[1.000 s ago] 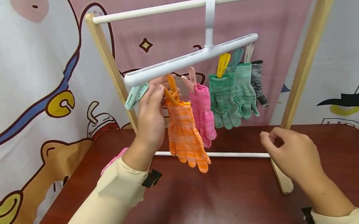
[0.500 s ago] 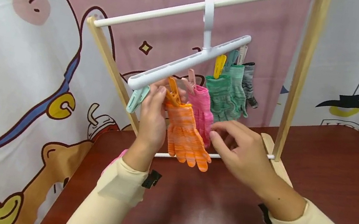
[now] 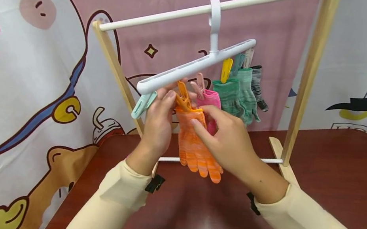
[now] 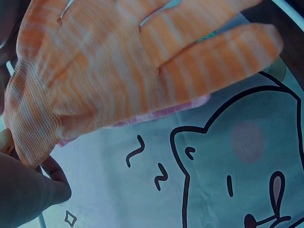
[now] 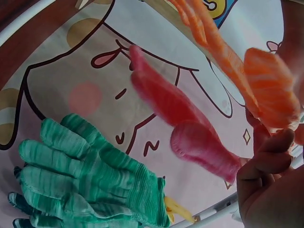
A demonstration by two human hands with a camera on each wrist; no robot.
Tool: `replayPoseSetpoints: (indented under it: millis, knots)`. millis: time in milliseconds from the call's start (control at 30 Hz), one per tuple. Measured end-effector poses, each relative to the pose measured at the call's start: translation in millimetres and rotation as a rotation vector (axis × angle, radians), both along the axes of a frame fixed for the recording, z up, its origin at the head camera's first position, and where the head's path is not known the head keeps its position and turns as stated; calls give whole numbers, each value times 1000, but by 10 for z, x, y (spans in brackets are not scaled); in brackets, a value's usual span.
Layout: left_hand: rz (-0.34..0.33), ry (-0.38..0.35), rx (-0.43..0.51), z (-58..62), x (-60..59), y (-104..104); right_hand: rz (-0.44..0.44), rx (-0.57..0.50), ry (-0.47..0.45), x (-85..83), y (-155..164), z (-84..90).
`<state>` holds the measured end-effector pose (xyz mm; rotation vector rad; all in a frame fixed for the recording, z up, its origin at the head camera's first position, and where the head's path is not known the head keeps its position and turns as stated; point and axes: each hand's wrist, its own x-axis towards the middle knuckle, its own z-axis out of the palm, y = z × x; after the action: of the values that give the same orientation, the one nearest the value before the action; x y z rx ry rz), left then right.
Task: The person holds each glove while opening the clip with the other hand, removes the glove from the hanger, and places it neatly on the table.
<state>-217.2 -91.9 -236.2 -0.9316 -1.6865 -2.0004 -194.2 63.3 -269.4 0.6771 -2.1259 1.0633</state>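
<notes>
An orange striped knit glove hangs by its cuff from an orange clothespin under the white hanger. My left hand holds this clothespin, its thumb in front and other fingers partly hidden behind. From the right, my right hand pinches the glove's cuff, thumb on the front. In the left wrist view the orange glove spreads across the top. Behind it hangs a pink glove on a pink clothespin, partly covered by my right hand in the head view.
Green gloves hang farther along on yellow and blue-green clips, beside a grey-black glove. A mint clothespin dangles at the hanger's near end. The wooden rack stands on a red-brown table before a cartoon-printed cloth.
My right hand has come in leftward from beside the rack post to the orange glove's cuff. The left hand stays at the orange clothespin; the hanger has swung slightly.
</notes>
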Motion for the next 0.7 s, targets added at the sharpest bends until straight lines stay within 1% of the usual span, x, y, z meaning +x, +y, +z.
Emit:
replayPoseSetpoints:
  millis: [233, 433, 533, 600, 700]
  knots:
    - [-65, -10, -10, -13, 20, 5, 5, -12, -12, -5, -46, 36]
    - [-60, -15, -34, -17, 15, 1, 3, -29, 11, -13, -57, 21]
    - [-69, -19, -37, -18, 11, 1, 13, -36, 12, -14, -55, 2]
    - [-76, -15, -34, -18, 6, 3, 14, -33, 12, -15, -50, -14]
    - [-69, -6, -35, -14, -1, 4, 13, -23, 9, -15, -43, -43]
